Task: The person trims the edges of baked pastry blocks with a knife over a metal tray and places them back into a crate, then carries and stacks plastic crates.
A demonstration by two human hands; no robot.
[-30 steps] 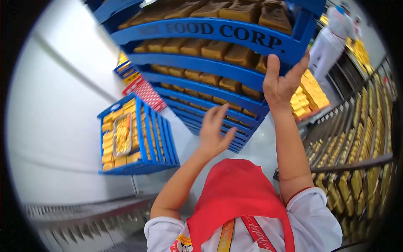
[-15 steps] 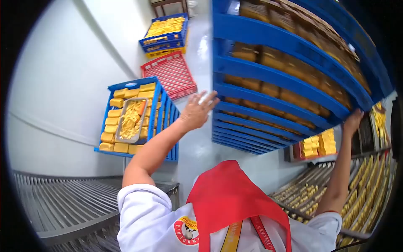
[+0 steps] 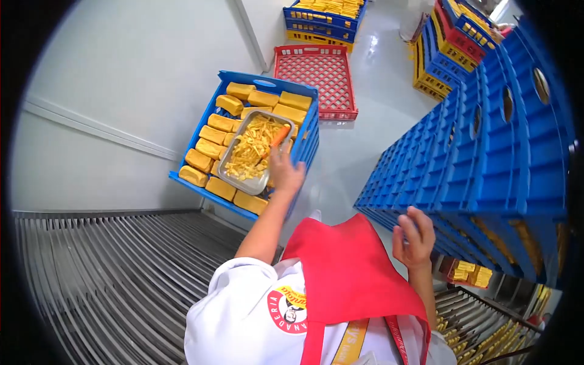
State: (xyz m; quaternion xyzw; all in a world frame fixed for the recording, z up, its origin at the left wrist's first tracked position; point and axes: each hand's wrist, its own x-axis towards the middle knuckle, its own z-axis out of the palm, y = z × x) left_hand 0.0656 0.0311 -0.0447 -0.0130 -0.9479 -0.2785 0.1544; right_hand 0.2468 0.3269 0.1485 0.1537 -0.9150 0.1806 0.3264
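My left hand reaches over the right side of a metal tray, fingers extended and thumb apart. Its fingertips are close to an orange object that resembles a handle; whether they touch it I cannot tell. Yellow strips and scraps fill the tray. Under it, rows of yellow loaves lie in the top blue crate of a stack. My right hand, raised beside the red apron, has its fingers apart and holds nothing. The tall blue crate stack stands just beyond it.
A red crate lies on the floor beyond the loaves. Farther back are blue and yellow crates and another mixed-colour stack. A slatted metal rack is at lower left; a rack with yellow pieces is at lower right.
My right hand has come off the tall blue stack and drawn in toward my body. My left hand has moved from that stack's edge to the metal tray. The view has turned left.
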